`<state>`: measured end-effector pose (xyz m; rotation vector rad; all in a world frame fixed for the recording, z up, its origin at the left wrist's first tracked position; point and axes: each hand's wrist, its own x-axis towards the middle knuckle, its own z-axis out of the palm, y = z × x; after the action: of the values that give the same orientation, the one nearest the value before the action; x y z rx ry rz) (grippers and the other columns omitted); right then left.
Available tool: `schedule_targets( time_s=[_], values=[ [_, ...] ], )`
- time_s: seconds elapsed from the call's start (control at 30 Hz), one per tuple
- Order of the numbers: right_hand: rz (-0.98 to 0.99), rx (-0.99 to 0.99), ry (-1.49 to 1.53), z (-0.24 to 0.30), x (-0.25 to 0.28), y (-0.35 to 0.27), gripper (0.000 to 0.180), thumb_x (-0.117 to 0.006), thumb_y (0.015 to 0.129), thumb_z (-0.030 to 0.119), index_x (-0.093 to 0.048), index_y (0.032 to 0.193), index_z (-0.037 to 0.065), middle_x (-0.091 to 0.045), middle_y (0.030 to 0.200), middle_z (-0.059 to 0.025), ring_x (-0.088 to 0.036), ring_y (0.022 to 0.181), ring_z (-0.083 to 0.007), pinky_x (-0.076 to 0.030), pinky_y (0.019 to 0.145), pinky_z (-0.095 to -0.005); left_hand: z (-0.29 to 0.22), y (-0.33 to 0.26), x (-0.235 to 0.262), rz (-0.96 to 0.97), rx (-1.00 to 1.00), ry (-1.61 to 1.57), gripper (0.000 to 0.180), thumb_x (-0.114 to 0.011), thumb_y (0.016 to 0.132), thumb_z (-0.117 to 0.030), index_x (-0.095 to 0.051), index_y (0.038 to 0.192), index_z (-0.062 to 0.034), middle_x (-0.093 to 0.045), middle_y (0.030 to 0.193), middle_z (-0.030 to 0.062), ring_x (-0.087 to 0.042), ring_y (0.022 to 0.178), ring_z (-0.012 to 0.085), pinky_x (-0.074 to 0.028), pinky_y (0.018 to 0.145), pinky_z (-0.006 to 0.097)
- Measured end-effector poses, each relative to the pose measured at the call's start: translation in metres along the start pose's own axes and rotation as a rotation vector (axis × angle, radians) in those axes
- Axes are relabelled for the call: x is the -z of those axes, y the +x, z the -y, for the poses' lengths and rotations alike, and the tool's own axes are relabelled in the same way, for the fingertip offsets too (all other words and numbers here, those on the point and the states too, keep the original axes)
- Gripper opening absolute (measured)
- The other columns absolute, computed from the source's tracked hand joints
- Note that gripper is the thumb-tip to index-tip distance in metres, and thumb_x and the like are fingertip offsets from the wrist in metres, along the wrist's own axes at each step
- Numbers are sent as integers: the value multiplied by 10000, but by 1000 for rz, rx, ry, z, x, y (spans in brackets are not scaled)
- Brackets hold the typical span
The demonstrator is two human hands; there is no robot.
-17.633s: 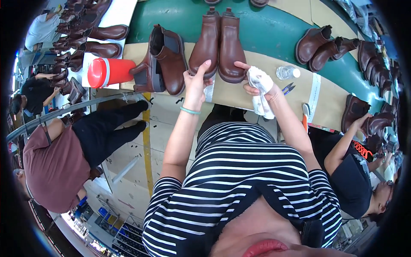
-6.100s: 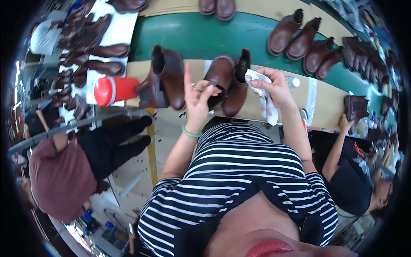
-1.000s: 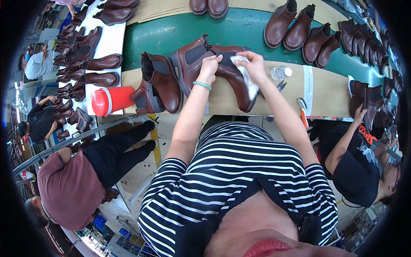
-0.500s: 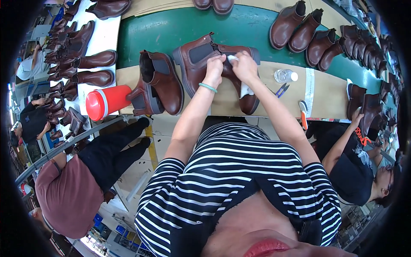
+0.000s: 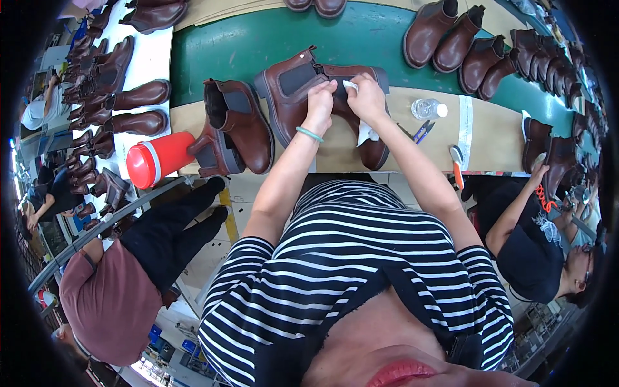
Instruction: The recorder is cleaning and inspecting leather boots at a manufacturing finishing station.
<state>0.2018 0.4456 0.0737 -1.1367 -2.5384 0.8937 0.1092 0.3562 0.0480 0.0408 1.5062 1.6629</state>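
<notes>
A brown ankle boot (image 5: pixel 373 153) lies on its side before me, its toe toward me and its shaft to the left. My left hand (image 5: pixel 320 106) is closed at the top of that shaft, fingers pinched on the boot's edge. In my right hand (image 5: pixel 367 102) is a bunched white cloth (image 5: pixel 364 133), partly hidden by the hand; one end sticks out by the fingertips over the boot's elastic panel. The matching boot (image 5: pixel 288 97) rests against it on the left, beside my left hand.
Another pair of brown boots (image 5: pixel 248 132) and a red jug (image 5: pixel 158 158) stand to the left. A clear bottle (image 5: pixel 428 109), a blue-handled tool (image 5: pixel 423 132) and an orange-handled brush (image 5: pixel 457 166) lie right. Boots line the green table (image 5: pixel 219 55); co-workers are on both sides.
The fingertips of my right hand, with the cloth, have drawn slightly away from my left hand. My left hand keeps its grip on the boot. The whole view has shifted a little.
</notes>
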Motion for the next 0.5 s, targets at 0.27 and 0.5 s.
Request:
schedule_targets(
  time_s=[0.27, 0.5],
  values=[
    [14, 12, 63, 11, -2, -3, 169, -602, 799, 158, -656, 899, 34, -606, 982, -157, -629, 873, -349, -497, 760, -459, -1, -1, -2, 29, -12, -42, 157, -586, 900, -123, -666, 913, 11, -652, 898, 40, -550, 860, 109, -393, 812, 249],
    [15, 103, 58, -1, 3, -4, 174, -581, 810, 146, -642, 898, 9, -598, 981, -160, -629, 858, -352, -499, 734, -461, 2, -3, -2, 12, -21, -11, 186, -615, 884, -135, -665, 969, 23, -649, 925, 40, -532, 914, 108, -369, 868, 248]
  ],
)
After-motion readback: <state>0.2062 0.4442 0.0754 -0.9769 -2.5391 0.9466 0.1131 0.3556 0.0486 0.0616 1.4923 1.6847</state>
